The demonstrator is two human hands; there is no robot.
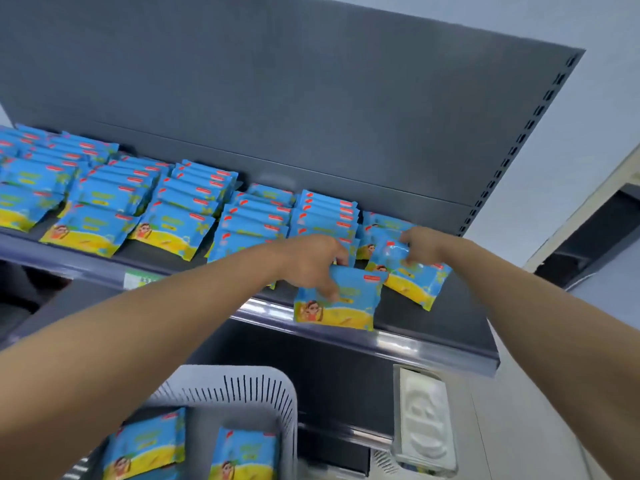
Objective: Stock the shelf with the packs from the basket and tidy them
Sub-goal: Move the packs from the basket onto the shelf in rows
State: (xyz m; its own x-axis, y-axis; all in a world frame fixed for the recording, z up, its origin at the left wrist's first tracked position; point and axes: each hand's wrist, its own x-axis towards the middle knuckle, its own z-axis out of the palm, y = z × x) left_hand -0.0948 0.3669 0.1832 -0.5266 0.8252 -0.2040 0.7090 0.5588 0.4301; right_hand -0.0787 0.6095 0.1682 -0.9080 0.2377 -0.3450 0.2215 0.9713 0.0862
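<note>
On my feed the nearest blue-and-yellow glossy plastic snack pack, the front pack (pixel 341 306), stands tilted at the front edge of the dark grey metal shelf (pixel 450 320), its yellow bottom overlapping the shelf's clear front rail. The left hand (pixel 311 263) has hold of it, with the fingers curled down over its top edge and upper face. Just behind it and towards the shelf's right end, a second pack (pixel 415 282) of the same kind lies slanted. The right hand (pixel 424 247) grips its upper part, fingers bent round the crinkled blue film. The two packs overlap at one corner. More of the same packs sit behind the second pack, partly hidden by that hand. From there towards the left end of the shelf, rows of packs (pixel 194 209) lean back one on another, front faces up, reaching from near the front edge towards the grey back panel (pixel 277 81). A green-and-white label (pixel 138 280) sits in the front rail below them; I cannot read it. Beneath the shelf, between my two forearms, is a pale grey slotted plastic basket (pixel 249 386) with two packs (pixel 145 445) lying in it. To its right, on a lower level, a white moulded plastic item (pixel 426 420) stands, and I cannot tell what it is.
</note>
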